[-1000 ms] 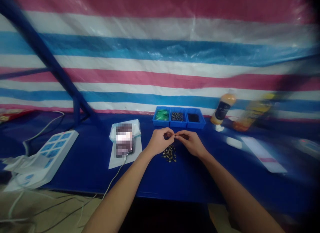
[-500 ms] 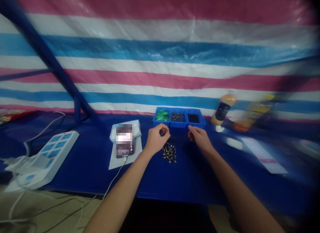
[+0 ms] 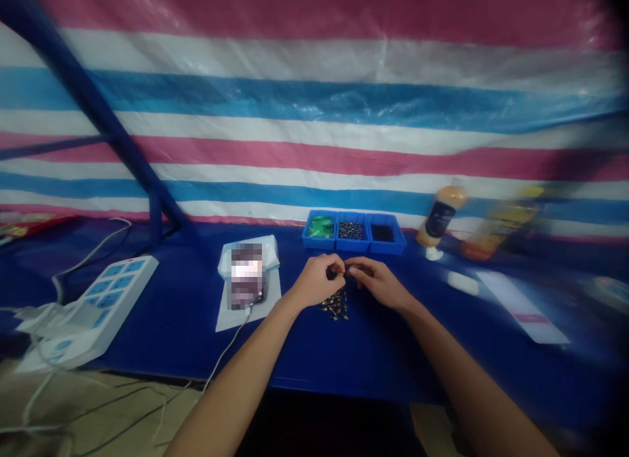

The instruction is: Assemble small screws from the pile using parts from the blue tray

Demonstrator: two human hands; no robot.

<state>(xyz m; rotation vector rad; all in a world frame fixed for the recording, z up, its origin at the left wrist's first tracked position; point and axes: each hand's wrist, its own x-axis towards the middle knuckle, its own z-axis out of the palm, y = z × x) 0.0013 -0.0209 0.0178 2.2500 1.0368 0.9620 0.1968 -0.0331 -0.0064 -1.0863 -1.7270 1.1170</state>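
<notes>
My left hand (image 3: 322,278) is closed in a pinch over a pile of small brass-coloured screw-like pieces (image 3: 335,306). What its fingertips hold is too small to make out. Close against it on the right is my right hand (image 3: 376,280), its thumb and fingers also pinched together, the contents hidden. The fingertips of both hands meet or nearly meet. Behind them stand three joined blue bins: one with green pieces (image 3: 320,227), one with small silvery metal parts (image 3: 350,230), one with dark small parts (image 3: 382,233).
To the left are a phone (image 3: 247,277) on a white packet, its cable, and a white power strip (image 3: 101,306). An orange drink bottle (image 3: 441,215), a yellow bottle (image 3: 508,221), a white case (image 3: 462,283) and a white card (image 3: 523,306) lie or stand to the right.
My right hand has moved left and slightly nearer, up to my left hand. My left hand has shifted a little right and down, over the pile.
</notes>
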